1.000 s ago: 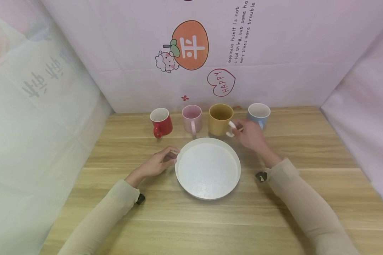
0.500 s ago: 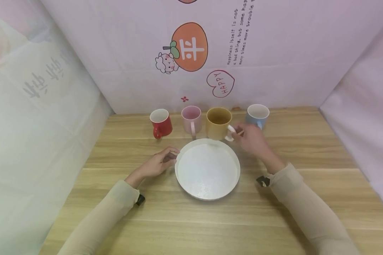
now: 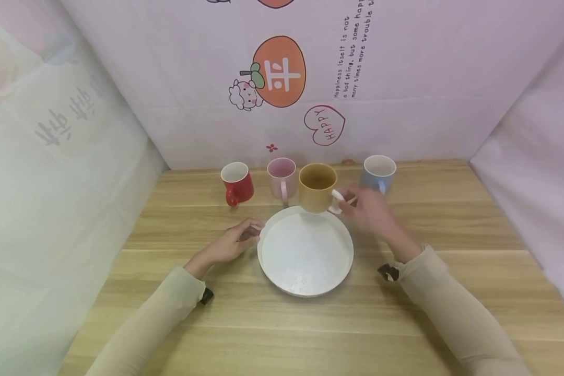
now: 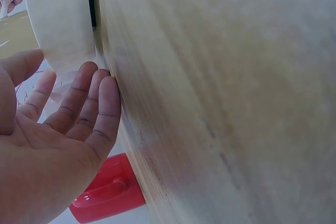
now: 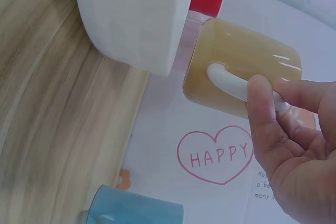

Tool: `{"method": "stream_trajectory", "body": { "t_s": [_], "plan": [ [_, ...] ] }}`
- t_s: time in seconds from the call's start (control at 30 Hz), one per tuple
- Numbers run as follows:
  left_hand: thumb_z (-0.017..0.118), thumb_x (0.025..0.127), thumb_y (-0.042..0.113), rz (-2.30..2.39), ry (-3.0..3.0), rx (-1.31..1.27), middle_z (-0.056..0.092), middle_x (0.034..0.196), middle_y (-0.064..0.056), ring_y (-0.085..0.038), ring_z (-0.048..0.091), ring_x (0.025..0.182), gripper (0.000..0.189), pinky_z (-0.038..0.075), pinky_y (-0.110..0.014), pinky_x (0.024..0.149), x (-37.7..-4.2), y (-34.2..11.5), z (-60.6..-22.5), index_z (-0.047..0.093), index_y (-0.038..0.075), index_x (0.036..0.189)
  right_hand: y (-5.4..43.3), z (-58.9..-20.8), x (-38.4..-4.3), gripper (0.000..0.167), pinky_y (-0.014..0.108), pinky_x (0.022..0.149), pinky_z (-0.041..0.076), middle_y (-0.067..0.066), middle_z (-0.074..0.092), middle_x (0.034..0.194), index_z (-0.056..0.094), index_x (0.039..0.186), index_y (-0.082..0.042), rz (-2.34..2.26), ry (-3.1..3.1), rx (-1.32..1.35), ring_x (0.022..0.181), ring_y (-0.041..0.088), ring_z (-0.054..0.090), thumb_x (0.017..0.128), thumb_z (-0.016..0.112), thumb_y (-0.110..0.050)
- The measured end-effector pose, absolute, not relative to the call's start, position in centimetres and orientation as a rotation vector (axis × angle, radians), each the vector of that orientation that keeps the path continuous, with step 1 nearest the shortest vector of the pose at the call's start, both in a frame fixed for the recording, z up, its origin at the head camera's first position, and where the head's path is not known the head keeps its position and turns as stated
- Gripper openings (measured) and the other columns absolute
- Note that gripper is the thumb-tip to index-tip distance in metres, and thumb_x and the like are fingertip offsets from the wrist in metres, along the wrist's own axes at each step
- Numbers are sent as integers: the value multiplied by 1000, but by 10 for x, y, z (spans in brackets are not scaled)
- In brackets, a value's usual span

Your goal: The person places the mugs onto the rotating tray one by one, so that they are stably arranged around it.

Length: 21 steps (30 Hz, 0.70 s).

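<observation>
My right hand [image 3: 370, 206] pinches the white handle [image 5: 231, 85] of a yellow mug [image 3: 316, 199] between thumb and fingers. Held upright off the table, the mug overlaps the far rim of a round white tray [image 3: 305, 256] in the head view. At the tray's left side, my left hand [image 3: 232, 241] lies with loosely bent fingers; its thumb and fingertips are at the tray wall [image 4: 60, 19], and I cannot tell whether they touch it. Behind the tray stand a red mug [image 3: 238, 184] and a pink mug [image 3: 282, 177]; a light blue mug [image 3: 378, 172] stands behind my right hand.
The wooden table [image 3: 282, 334] carries the tray and mugs. A white printed cloth [image 3: 385, 104] rises along the back edge, with more cloth on the left [image 3: 51, 198] and right [image 3: 536, 146] sides.
My right hand has brought the yellow mug forward and slightly left, from between the pink and blue mugs toward the tray. The left hand and tray have hardly moved.
</observation>
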<state>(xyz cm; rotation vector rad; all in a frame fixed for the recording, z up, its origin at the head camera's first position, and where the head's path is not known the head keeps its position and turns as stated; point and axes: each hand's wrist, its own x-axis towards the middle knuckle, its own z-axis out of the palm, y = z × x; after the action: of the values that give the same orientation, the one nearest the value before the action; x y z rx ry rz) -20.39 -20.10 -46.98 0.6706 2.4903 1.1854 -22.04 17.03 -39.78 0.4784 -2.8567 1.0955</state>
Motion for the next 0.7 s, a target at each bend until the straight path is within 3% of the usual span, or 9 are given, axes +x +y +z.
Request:
{"method": "stream_trajectory", "body": {
  "t_s": [0.33,0.7],
  "plan": [
    [57,102,17,1240,2465,716,60,134,-14,-32,61,122,36,49,-49,106,-202,-200,-471,49,9,137,161,-397,-210,18,29,61,58,12,74,99,70,110,-8,1193,-2875,507,77,22,72,95,64,-15],
    [57,102,18,1202,2479,700,62,133,-12,-30,62,123,37,49,-47,106,-202,-200,-470,49,9,137,152,-394,-202,20,28,62,59,11,74,100,69,113,-8,1244,-2909,530,75,15,72,95,66,-16]
  ]
}}
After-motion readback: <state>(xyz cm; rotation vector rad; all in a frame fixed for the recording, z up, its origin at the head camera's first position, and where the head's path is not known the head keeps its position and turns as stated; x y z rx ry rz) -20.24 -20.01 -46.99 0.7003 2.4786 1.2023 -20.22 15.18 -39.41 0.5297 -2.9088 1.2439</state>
